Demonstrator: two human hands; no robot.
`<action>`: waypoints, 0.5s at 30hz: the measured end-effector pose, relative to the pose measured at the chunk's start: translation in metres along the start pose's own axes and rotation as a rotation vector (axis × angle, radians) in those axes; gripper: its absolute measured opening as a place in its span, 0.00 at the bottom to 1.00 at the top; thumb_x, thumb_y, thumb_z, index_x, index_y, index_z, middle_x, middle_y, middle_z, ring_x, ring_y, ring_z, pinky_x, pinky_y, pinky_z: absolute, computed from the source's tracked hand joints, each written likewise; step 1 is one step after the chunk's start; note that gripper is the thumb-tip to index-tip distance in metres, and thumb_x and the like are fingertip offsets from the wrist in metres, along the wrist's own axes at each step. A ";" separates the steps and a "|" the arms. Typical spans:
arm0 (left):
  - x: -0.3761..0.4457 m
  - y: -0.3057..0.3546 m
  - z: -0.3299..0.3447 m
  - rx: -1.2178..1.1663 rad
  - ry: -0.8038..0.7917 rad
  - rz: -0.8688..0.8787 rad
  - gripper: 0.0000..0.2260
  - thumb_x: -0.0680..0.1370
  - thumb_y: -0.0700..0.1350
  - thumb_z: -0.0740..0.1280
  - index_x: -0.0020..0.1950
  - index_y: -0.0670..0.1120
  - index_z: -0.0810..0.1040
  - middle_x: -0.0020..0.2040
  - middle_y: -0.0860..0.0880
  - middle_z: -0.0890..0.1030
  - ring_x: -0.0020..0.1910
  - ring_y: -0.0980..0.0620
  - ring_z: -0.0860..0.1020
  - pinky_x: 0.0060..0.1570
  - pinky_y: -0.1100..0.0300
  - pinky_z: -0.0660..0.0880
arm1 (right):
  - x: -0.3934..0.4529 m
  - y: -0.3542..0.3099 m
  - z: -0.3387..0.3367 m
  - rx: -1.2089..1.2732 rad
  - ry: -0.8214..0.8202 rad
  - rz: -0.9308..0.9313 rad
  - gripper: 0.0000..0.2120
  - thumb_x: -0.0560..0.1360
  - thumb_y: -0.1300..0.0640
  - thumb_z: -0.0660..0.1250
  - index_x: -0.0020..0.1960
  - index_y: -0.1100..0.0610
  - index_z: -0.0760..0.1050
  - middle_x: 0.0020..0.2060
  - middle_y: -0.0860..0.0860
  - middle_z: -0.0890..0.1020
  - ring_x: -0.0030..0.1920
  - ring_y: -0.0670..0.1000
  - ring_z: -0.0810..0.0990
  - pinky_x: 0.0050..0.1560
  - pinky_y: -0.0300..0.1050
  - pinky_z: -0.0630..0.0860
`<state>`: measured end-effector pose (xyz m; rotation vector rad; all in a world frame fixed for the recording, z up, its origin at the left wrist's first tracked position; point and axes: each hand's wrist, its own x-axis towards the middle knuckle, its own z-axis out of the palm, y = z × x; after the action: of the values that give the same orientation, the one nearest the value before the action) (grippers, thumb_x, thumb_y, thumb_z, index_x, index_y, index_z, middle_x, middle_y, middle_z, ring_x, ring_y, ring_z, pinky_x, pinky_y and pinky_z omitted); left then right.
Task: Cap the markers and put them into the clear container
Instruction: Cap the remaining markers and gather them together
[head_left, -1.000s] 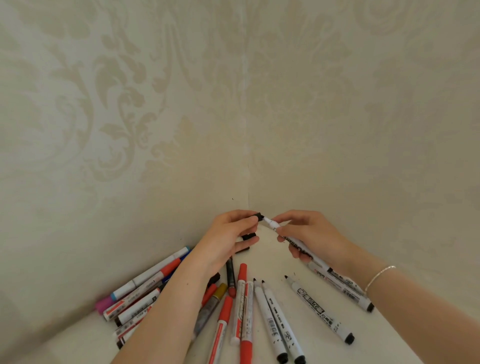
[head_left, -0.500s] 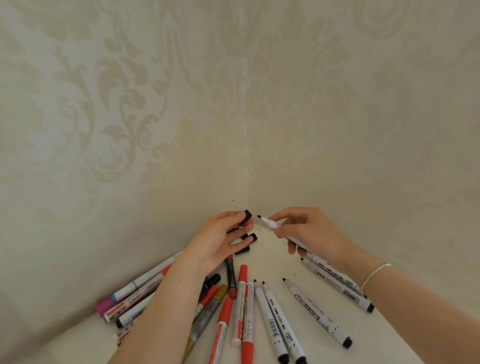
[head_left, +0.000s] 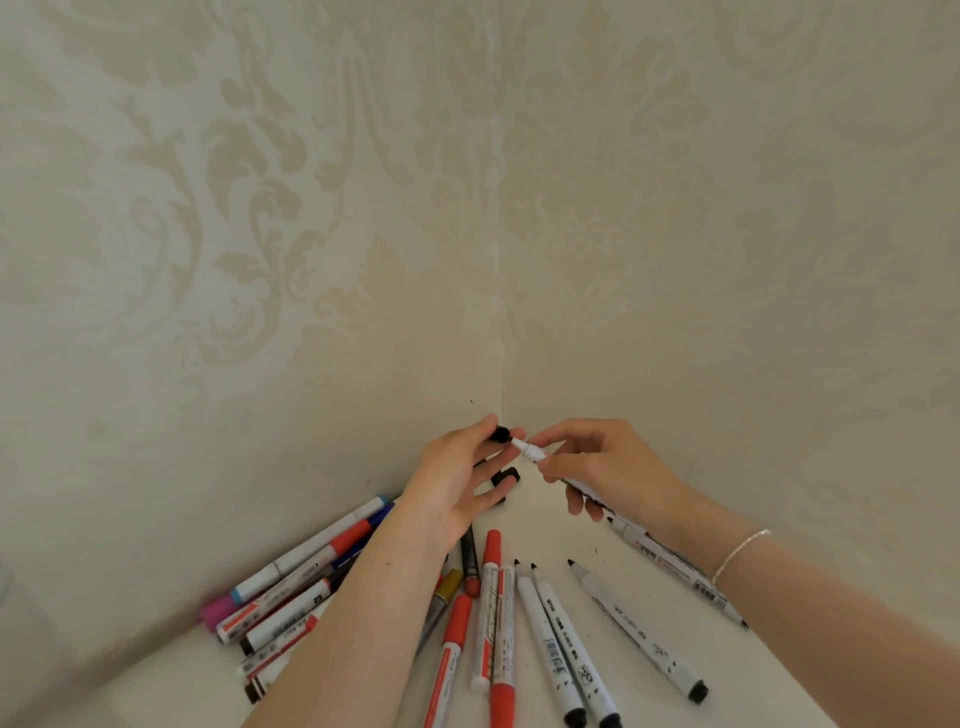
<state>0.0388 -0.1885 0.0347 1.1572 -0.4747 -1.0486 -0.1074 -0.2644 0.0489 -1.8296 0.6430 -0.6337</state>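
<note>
My left hand (head_left: 457, 483) pinches a small black cap (head_left: 502, 434) between thumb and forefinger, up near the wall corner. My right hand (head_left: 608, 470) grips a white marker (head_left: 532, 451) near its front end, its black tip touching the cap's mouth. Two more black caps (head_left: 506, 475) lie under my left fingers. Three uncapped white markers (head_left: 558, 644) with black tips lie on the white surface below. Red-capped markers (head_left: 491, 597) lie beside them. The clear container is not in view.
A heap of capped markers (head_left: 301, 582) in pink, blue, red and black lies along the left wall. Another white marker (head_left: 675, 569) lies under my right forearm. Patterned beige walls meet at a corner (head_left: 501, 364) right behind my hands.
The cap and the marker tip were apart half a second ago; my hands have drawn together, and the tip now meets the cap's opening.
</note>
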 end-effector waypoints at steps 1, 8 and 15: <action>0.000 0.000 0.001 0.026 0.007 0.014 0.08 0.80 0.46 0.64 0.53 0.42 0.77 0.48 0.48 0.86 0.53 0.52 0.81 0.52 0.52 0.77 | 0.000 0.000 0.000 -0.007 0.008 0.006 0.09 0.72 0.65 0.68 0.49 0.55 0.82 0.33 0.55 0.79 0.25 0.52 0.75 0.22 0.40 0.68; -0.002 -0.001 0.004 0.188 0.055 0.136 0.13 0.79 0.44 0.67 0.61 0.43 0.72 0.46 0.49 0.86 0.46 0.56 0.84 0.47 0.56 0.80 | 0.001 0.003 0.004 -0.201 0.058 -0.007 0.06 0.75 0.56 0.68 0.52 0.51 0.79 0.37 0.53 0.81 0.26 0.49 0.76 0.24 0.40 0.70; -0.004 -0.006 0.007 0.235 0.019 0.184 0.07 0.80 0.45 0.65 0.57 0.49 0.79 0.50 0.47 0.85 0.47 0.54 0.84 0.54 0.51 0.79 | 0.005 0.006 0.016 -0.288 0.136 -0.039 0.06 0.74 0.61 0.67 0.46 0.51 0.75 0.41 0.53 0.80 0.33 0.51 0.78 0.29 0.39 0.73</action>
<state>0.0286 -0.1888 0.0327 1.3020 -0.6903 -0.8375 -0.0936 -0.2589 0.0383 -2.0818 0.8259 -0.7256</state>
